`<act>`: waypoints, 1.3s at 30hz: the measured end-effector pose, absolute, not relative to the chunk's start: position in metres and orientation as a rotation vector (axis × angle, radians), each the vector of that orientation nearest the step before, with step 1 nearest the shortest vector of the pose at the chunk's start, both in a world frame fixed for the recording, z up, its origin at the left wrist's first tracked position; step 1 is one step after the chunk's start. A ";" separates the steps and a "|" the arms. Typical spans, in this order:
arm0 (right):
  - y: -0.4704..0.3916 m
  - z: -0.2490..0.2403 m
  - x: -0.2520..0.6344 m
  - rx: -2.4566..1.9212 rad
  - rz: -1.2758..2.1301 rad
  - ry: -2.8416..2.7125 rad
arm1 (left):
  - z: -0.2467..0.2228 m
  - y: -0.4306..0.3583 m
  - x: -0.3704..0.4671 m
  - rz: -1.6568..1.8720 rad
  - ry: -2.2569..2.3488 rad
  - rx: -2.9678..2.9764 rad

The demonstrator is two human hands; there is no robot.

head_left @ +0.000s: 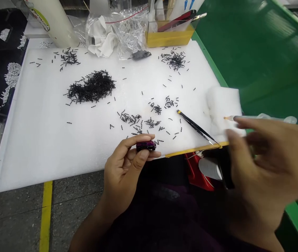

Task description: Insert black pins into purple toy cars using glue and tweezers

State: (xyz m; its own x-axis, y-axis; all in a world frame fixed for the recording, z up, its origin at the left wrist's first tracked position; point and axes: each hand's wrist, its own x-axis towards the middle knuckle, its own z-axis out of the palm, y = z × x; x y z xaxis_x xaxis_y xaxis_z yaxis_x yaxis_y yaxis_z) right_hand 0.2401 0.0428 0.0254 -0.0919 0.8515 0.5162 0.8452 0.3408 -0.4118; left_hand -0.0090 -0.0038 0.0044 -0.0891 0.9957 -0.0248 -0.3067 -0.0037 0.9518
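Observation:
Between thumb and fingers, my left hand pinches a small dark block with a purple sheen, held over the front edge of the white foam sheet. My right hand is smeared by motion at the right, thumb and forefinger apart with nothing visible between them. Just beyond its forefinger, a clear syringe-like tube with an orange tip lies across a white foam pad. Whether the finger touches the tube is unclear. Black tweezers rest on the sheet between the hands. Small loose black strips lie beyond my left hand.
A large pile of black strips and smaller heaps spread over the sheet. Behind stand a white bottle, crumpled tissue, plastic bags and a yellow-based tool box. Green surface borders the right.

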 end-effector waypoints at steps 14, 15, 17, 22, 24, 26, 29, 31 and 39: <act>0.045 0.002 0.191 -1.224 0.795 -1.466 | 0.001 -0.005 -0.014 1.426 1.010 0.912; 0.045 -0.002 0.186 -1.184 0.834 -1.444 | 0.001 -0.004 -0.013 1.437 1.008 0.906; 0.044 -0.010 0.180 -1.151 0.835 -1.406 | 0.000 -0.003 -0.013 1.461 1.004 0.896; 0.042 -0.013 0.177 -1.163 0.764 -1.364 | 0.000 -0.001 -0.012 1.494 1.016 0.874; 0.042 -0.012 0.178 -1.164 0.769 -1.371 | 0.001 0.000 -0.011 1.499 1.025 0.870; 0.042 -0.012 0.178 -1.151 0.791 -1.386 | 0.002 0.000 -0.011 1.501 1.040 0.858; 0.041 -0.012 0.176 -1.120 0.772 -1.377 | 0.004 -0.001 -0.010 1.499 1.064 0.837; 0.039 -0.010 0.175 -1.081 0.757 -1.311 | 0.005 -0.001 -0.010 1.491 1.064 0.822; 0.031 0.006 0.167 -0.741 1.295 -0.956 | 0.016 0.007 -0.005 1.408 1.002 0.696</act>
State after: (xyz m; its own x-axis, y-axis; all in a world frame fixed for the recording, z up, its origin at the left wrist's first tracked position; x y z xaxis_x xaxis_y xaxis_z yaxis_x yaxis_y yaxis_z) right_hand 0.1675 0.0313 0.0062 0.0100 0.9867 0.1624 -0.4454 0.1498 -0.8827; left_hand -0.0047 0.0068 0.0161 -0.1086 0.9826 -0.1509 -0.4647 0.0841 0.8815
